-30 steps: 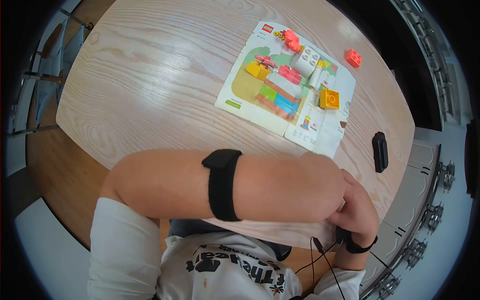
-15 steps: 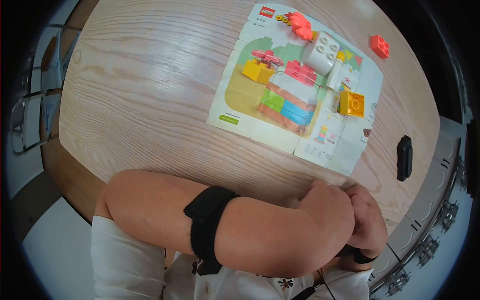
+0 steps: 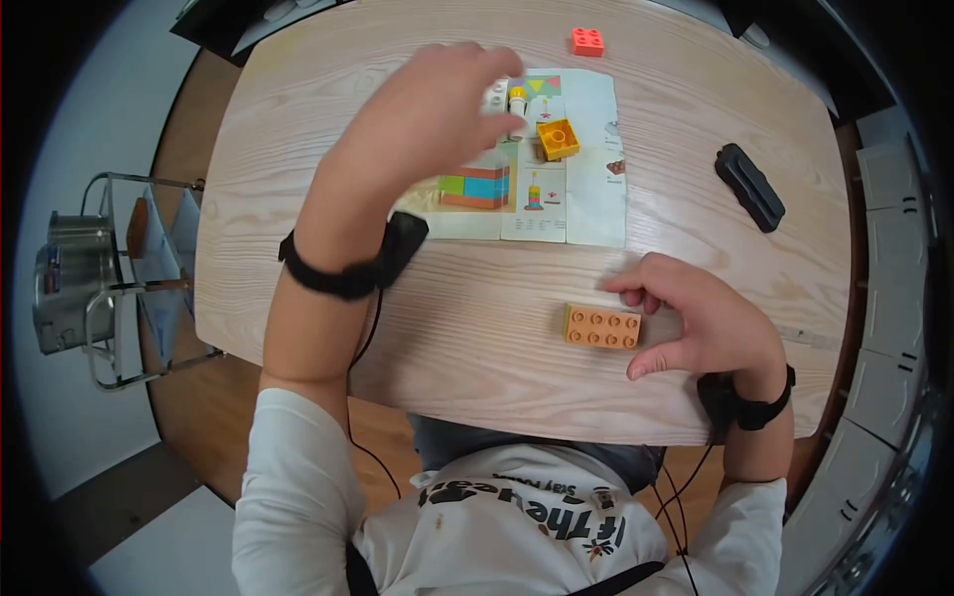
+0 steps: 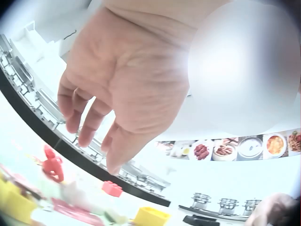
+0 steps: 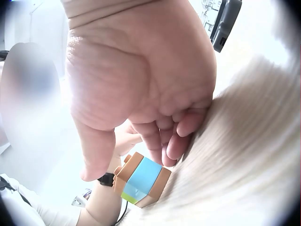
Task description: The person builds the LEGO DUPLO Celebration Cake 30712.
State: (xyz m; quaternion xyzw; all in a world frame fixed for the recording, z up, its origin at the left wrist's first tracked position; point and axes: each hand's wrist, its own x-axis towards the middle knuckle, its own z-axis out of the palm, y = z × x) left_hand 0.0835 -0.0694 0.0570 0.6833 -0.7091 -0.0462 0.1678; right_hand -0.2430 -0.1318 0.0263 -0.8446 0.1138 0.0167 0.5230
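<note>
My left hand (image 3: 437, 109) hovers over the left part of the printed LEGO sheet (image 3: 596, 199), fingers loosely bent and nothing in them. It hides much of the sheet in the head view. Just right of its fingers are a white candle-like piece with a yellow top (image 3: 517, 102) and a yellow brick (image 3: 557, 139) lying studs down. Near the front edge, my right hand (image 3: 711, 318) is spread beside a brick stack (image 3: 602, 328), thumb and fingers apart from it. Orange-brown layers sandwich blue and green bricks in that stack (image 5: 145, 176).
At the far side of the table lies a red brick (image 3: 587, 43). A black oblong object (image 3: 750, 187) rests at the right. In the left wrist view a pink flower piece (image 4: 52, 165) shows among the bricks. Cables (image 3: 374, 328) trail from the wristbands.
My left hand has left the right hand and swung up and left over the sheet. The brick stack, hidden before, now stands on the table, with the right hand opened beside it.
</note>
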